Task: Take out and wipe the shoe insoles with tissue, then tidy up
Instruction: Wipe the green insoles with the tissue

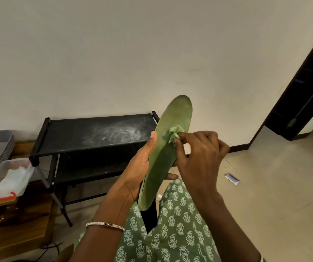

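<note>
Nearest the camera, a green printed garment [172, 229] covers the lap, and its lower part is cut off by the frame. One silver bangle [105, 225] circles the left wrist. The right wrist runs out of view at the bottom edge.

The left hand [142, 165] grips one green insole [163, 159] and holds it up tilted, toe end far and heel end near. Its thumb lies along the insole's left edge. Its fingers are hidden behind the insole, apart from one tip showing on the right side. The right hand [201, 154] pinches one crumpled tissue [174, 133] with curled fingers and presses it on the upper face of the insole, toward the toe. The two hands are close together, with the insole between them.

On the tiled floor [275, 195] to the right lies one small slip of paper [232, 179]. One small white cap [158, 197] sits just beside the insole's heel, partly hidden by the garment.

To the left stands a wooden table [2, 220], cut off by the frame, bearing one clear plastic tray [26, 178]. The white contents of the tray are hard to make out, and something red lies at its near rim.

Beyond the hands stands one black rack [80, 129] against the wall [133, 53]. Pale smears mark its top shelf. Its right end is hidden behind the insole, and the lower shelf is too dark to read. At far right a dark door [311, 86] stands open, partly cut off.
</note>
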### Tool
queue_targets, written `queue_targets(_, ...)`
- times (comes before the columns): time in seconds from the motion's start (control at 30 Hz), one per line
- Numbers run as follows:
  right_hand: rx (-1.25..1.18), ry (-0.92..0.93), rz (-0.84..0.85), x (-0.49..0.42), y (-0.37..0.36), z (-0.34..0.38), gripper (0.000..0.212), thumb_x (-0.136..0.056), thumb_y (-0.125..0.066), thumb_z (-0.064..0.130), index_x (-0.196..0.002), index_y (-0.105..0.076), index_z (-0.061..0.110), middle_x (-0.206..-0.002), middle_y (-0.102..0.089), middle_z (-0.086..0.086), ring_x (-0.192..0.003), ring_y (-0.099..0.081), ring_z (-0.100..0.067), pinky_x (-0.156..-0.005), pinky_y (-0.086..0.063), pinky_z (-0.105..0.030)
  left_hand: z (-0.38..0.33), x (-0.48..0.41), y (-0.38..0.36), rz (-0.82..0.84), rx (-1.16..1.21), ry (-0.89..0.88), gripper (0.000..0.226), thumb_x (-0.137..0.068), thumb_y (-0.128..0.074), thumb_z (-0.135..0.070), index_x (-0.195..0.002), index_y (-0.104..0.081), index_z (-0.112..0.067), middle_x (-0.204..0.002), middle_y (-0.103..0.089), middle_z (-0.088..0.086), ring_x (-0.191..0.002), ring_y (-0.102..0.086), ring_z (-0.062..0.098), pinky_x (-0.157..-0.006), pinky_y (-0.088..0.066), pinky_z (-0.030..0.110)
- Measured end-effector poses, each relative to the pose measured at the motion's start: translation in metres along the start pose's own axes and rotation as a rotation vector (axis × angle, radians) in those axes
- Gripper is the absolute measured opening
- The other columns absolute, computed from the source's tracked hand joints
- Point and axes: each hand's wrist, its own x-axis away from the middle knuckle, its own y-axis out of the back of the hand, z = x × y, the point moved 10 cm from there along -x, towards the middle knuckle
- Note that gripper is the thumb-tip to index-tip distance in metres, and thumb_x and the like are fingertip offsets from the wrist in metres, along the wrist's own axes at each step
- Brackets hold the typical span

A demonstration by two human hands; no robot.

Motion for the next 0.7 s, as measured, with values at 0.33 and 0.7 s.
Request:
queue_targets(0.33,-0.079,0.085,0.053,0.036,-0.003,0.026,0.012,-0.086,-0.070,0.033,-0.082,-0.069,0.021,-0.083,-0.068,0.009,-0.096,-0.056,-0.020,-0.087,-0.031,-0.040,0.011,-0.006,0.003,0.016,0.085,0.045,0.061,-0.102,-0.040,-0.056,-0.133,-0.062,-0.008,-0.131,-0.063,0.020,-0.126,-0.059,0.033,-0.112,-0.041,0.048)
queue_targets(0.7,-0.037,0.012,-0.019,0.008,0.001,0.003,0.013,-0.084,-0.074,0.026,-0.086,-0.071,0.014,-0.087,-0.066,-0.001,-0.092,-0.053,-0.024,-0.079,-0.036,-0.038,0.009,-0.003,-0.002,0.048,0.053,0.034,0.059,-0.102,-0.036,-0.055,-0.134,-0.060,-0.012,-0.118,-0.071,0.014,-0.102,-0.071,0.030,-0.076,-0.060,0.044)
